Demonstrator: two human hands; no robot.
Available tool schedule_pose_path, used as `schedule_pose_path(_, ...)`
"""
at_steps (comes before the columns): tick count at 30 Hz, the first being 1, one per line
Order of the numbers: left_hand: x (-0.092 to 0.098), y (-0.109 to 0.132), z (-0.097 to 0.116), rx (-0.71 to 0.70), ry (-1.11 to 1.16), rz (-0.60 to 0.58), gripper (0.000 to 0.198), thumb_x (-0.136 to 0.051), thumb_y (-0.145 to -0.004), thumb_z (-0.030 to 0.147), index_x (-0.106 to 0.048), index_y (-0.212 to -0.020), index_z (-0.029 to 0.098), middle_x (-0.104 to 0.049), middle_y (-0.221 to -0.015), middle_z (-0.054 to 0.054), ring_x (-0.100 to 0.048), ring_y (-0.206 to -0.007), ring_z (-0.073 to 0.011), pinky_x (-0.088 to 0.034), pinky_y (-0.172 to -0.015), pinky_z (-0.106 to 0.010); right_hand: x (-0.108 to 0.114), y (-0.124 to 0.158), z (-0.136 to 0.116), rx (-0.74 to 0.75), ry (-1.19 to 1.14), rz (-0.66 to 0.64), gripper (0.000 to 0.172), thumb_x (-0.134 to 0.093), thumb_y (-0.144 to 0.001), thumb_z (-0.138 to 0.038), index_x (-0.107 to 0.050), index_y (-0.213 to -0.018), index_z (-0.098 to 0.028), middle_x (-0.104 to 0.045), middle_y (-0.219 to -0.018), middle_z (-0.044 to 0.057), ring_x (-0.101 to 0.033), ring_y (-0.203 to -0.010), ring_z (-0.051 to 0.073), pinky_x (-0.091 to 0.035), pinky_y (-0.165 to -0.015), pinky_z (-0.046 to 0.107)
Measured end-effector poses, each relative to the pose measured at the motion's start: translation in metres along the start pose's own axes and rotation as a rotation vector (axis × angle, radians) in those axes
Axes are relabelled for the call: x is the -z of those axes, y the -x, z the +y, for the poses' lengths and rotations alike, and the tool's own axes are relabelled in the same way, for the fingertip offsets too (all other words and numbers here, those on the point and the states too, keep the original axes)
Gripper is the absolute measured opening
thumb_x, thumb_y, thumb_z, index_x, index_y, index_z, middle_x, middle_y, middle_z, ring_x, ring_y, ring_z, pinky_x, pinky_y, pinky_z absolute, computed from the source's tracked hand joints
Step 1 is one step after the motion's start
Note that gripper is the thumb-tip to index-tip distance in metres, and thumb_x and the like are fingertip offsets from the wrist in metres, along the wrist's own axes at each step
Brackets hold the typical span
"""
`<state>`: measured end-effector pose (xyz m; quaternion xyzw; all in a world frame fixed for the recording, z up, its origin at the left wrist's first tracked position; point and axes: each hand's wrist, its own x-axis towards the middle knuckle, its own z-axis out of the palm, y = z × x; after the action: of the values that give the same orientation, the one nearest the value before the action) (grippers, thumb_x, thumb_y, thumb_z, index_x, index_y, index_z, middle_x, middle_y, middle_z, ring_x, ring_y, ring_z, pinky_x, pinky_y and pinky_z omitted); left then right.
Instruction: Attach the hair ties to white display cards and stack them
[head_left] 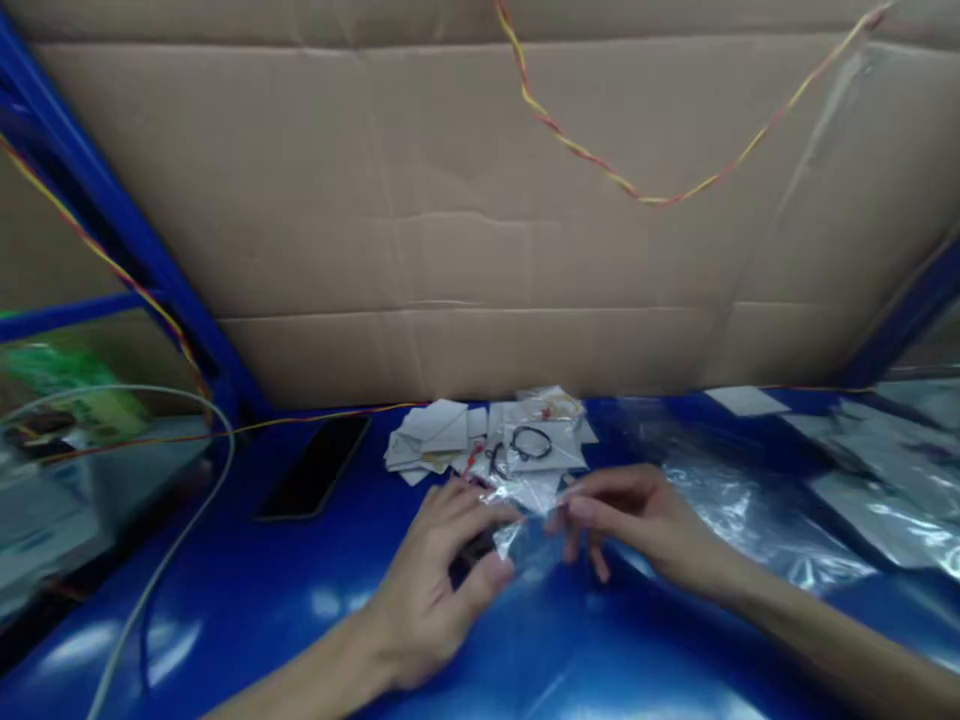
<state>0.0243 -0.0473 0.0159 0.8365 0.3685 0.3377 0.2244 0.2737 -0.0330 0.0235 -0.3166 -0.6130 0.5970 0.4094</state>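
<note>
My left hand (446, 580) is over the blue tabletop, its thumb and forefinger apart. Between them show a bit of clear plastic and something dark that I cannot make out. My right hand (637, 525) is closed in a pinch at the edge of a small clear plastic bag (532, 545), which is blurred against the blue surface. Just beyond both hands lies a pile of white cards (435, 428) and bagged pieces. On top of it rests a dark cord bracelet (530, 443) in clear wrapping. A red cord (473, 457) shows near my left fingertips.
A black phone (315, 468) lies left of the pile. Clear plastic bags (750, 515) and white packets (877, 500) spread along the right. A pale cable (169, 555) curves at the left. Cardboard (480, 200) closes off the back, with a twisted red-yellow wire (652, 200) hanging before it.
</note>
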Motion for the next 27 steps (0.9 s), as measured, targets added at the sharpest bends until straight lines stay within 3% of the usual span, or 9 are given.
schedule_pose_path(3, 0.002, 0.002, 0.002, -0.006, 0.16, 0.03, 0.075, -0.03, -0.093, 0.082, -0.076, -0.114, 0.027, -0.077, -0.109, -0.009, -0.064, -0.104, -0.0323, -0.044, -0.101, -0.049, -0.011, 0.003, 0.011, -0.064, 0.061, 0.003, 0.028, -0.073, -0.092, -0.043, -0.084, -0.091, -0.017, -0.076, -0.07, 0.004, -0.066, -0.054, 0.014, -0.053, -0.049, 0.022)
schedule_pose_path(5, 0.002, 0.002, 0.003, 0.021, 0.236, 0.032, 0.083, -0.028, -0.089, 0.087, -0.078, -0.114, 0.026, -0.078, -0.106, -0.01, -0.065, -0.103, -0.0334, -0.044, -0.102, -0.05, -0.012, 0.004, 0.017, -0.067, 0.135, 0.048, 0.03, -0.073, -0.092, -0.045, -0.084, -0.096, -0.017, -0.075, -0.066, 0.003, -0.062, -0.048, 0.012, -0.05, -0.047, 0.022)
schedule_pose_path(9, -0.003, -0.002, 0.007, 0.207, 0.253, 0.076, 0.047, -0.053, -0.096, 0.062, -0.081, -0.101, 0.025, -0.079, -0.091, -0.007, -0.069, -0.092, -0.0282, -0.05, -0.09, -0.04, -0.013, 0.007, 0.019, -0.019, 0.316, 0.076, 0.03, -0.069, -0.095, -0.046, -0.084, -0.106, -0.023, -0.08, -0.077, 0.004, -0.07, -0.06, 0.017, -0.056, -0.055, 0.027)
schedule_pose_path(12, -0.006, -0.007, 0.007, 0.348, 0.274, 0.2, 0.035, -0.058, -0.098, 0.043, -0.077, -0.078, 0.021, -0.072, -0.069, -0.003, -0.066, -0.072, -0.0219, -0.052, -0.074, -0.032, -0.015, 0.011, 0.014, 0.141, 0.564, 0.037, 0.026, -0.065, -0.099, -0.04, -0.08, -0.117, -0.029, -0.082, -0.107, 0.006, -0.074, -0.095, 0.025, -0.06, -0.083, 0.037)
schedule_pose_path(14, -0.006, -0.01, 0.005, 0.379, 0.335, 0.317, 0.035, -0.058, -0.098, 0.044, -0.073, -0.078, 0.02, -0.065, -0.062, 0.0, -0.062, -0.063, -0.0183, -0.05, -0.063, -0.027, -0.016, 0.012, 0.009, 0.233, 0.745, -0.095, 0.027, -0.065, -0.099, -0.035, -0.076, -0.124, -0.029, -0.076, -0.124, 0.006, -0.069, -0.113, 0.025, -0.054, -0.101, 0.041)
schedule_pose_path(17, -0.003, -0.013, 0.003, 0.409, 0.412, 0.468, 0.029, -0.06, -0.096, 0.045, -0.07, -0.084, 0.02, -0.057, -0.059, 0.004, -0.054, -0.054, -0.0138, -0.045, -0.053, -0.022, -0.016, 0.013, 0.007, 0.287, 0.916, -0.329, 0.031, -0.066, -0.099, -0.036, -0.071, -0.129, -0.027, -0.072, -0.132, 0.005, -0.063, -0.122, 0.024, -0.042, -0.114, 0.042)
schedule_pose_path(20, -0.002, -0.014, 0.002, 0.459, 0.477, 0.502, 0.033, -0.059, -0.096, 0.047, -0.063, -0.079, 0.02, -0.053, -0.056, 0.006, -0.046, -0.045, -0.0112, -0.041, -0.045, -0.021, -0.015, 0.012, 0.011, 0.319, 0.964, -0.399, 0.028, -0.063, -0.101, -0.034, -0.071, -0.125, -0.023, -0.073, -0.123, 0.006, -0.065, -0.114, 0.022, -0.046, -0.106, 0.037)
schedule_pose_path(24, -0.004, -0.014, 0.002, 0.447, 0.465, 0.477, 0.031, -0.058, -0.097, 0.045, -0.064, -0.079, 0.02, -0.055, -0.059, 0.005, -0.051, -0.049, -0.0112, -0.044, -0.048, -0.019, -0.012, 0.011, 0.016, 0.326, 1.049, -0.361, 0.024, -0.059, -0.103, -0.03, -0.073, -0.12, -0.023, -0.071, -0.107, 0.006, -0.065, -0.098, 0.021, -0.052, -0.089, 0.032)
schedule_pose_path(27, -0.006, -0.012, 0.0, 0.465, 0.451, 0.447, 0.033, -0.057, -0.098, 0.046, -0.063, -0.079, 0.02, -0.055, -0.059, 0.006, -0.048, -0.045, -0.0098, -0.041, -0.042, -0.018, -0.01, 0.01, 0.018, 0.365, 1.103, -0.333, 0.023, -0.058, -0.103, -0.031, -0.076, -0.116, -0.022, -0.07, -0.1, 0.007, -0.065, -0.092, 0.021, -0.052, -0.082, 0.032)
